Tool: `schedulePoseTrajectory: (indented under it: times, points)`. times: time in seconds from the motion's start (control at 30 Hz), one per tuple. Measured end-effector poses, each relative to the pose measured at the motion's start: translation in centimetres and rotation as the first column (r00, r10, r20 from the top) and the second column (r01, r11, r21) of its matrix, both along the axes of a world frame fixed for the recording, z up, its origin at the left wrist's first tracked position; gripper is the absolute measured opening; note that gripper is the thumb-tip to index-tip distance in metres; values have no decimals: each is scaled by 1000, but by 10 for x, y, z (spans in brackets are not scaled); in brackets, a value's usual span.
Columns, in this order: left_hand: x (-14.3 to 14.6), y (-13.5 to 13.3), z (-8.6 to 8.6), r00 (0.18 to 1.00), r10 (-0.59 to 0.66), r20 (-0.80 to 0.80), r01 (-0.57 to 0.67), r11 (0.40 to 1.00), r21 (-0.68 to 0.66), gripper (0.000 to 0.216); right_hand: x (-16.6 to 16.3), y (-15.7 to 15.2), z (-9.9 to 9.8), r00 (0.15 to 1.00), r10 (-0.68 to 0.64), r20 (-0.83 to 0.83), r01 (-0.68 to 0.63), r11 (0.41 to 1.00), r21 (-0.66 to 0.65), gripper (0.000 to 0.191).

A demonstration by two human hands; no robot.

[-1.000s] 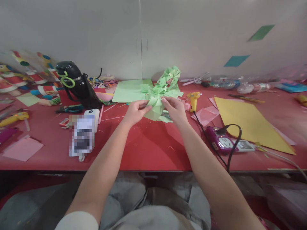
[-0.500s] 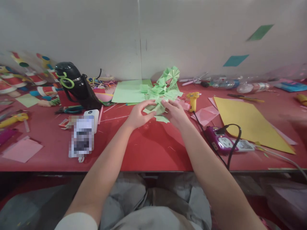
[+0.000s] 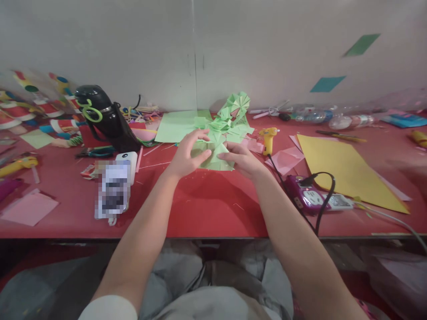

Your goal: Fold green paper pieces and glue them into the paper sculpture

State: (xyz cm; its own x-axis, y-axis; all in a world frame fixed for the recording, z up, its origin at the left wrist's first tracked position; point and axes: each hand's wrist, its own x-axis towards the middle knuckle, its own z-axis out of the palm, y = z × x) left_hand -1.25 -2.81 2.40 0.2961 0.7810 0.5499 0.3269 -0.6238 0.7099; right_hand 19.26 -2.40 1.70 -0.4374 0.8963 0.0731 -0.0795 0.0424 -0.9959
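Observation:
A light green folded paper (image 3: 217, 161) is held just above the red table in front of me. My right hand (image 3: 242, 156) pinches its right side between thumb and fingers. At its left edge is my left hand (image 3: 191, 154), with thumb and fingers apart and the thumb tip close to or touching the paper. Right behind stands a pleated green paper construction (image 3: 233, 111), with loose green pieces around its base. Part of the held paper is hidden by my fingers.
A yellow glue gun (image 3: 267, 140) stands right of the papers. Further right lie a purple power strip (image 3: 305, 195) with cables and yellow sheets (image 3: 347, 169). On the left are a black flask (image 3: 105, 118), a phone (image 3: 115, 189) and pliers (image 3: 96, 152).
The green paper between my hands has turned and now shows a wider, flatter face towards me. My left hand has shifted slightly left, and its fingers have spread from the paper.

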Motion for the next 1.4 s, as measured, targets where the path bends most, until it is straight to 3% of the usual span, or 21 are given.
schedulePoseTrajectory:
  times: [0.07, 0.17, 0.37, 0.6, 0.73, 1.0, 1.1, 1.23, 1.4]
  points:
    - [-1, -1, 1, 996, 10, -89, -11, 1000, -11, 34, 2, 0, 0, 997, 31, 76, -34, 999, 35, 25]
    - [-1, -2, 2, 991, -39, -124, 23, 992, -126, 26, 2, 0, 2, 987, 40, 153, -52, 996, 72, 26]
    - [-2, 1, 0, 992, -124, -27, 106, 924, -366, 27, 3, 0, 0, 988, -39, 149, 23, 994, 104, 31]
    - [-1, 3, -6, 967, -242, 79, 245, 802, -545, 34, -3, 2, -4, 971, -154, 184, 134, 984, 118, 31]
    - [0, 3, -6, 976, -196, 91, 212, 788, -577, 43, -6, 3, -5, 959, -221, 178, 194, 968, 160, 33]
    - [0, 6, -9, 949, -262, 174, 313, 728, -610, 49, -9, 4, -8, 950, -275, 145, 236, 942, 240, 36]
    - [4, 5, -9, 948, -201, 248, 315, 718, -621, 46, -8, 9, -11, 944, -322, 74, 295, 922, 253, 44]
    - [9, 10, -12, 923, 29, 384, 206, 804, -557, 46, -7, 15, -14, 900, -437, -2, 425, 875, 230, 56]
    - [10, 21, -22, 848, 213, 485, 68, 864, -499, 47, -12, 12, -15, 952, -304, 41, 295, 944, 145, 51]
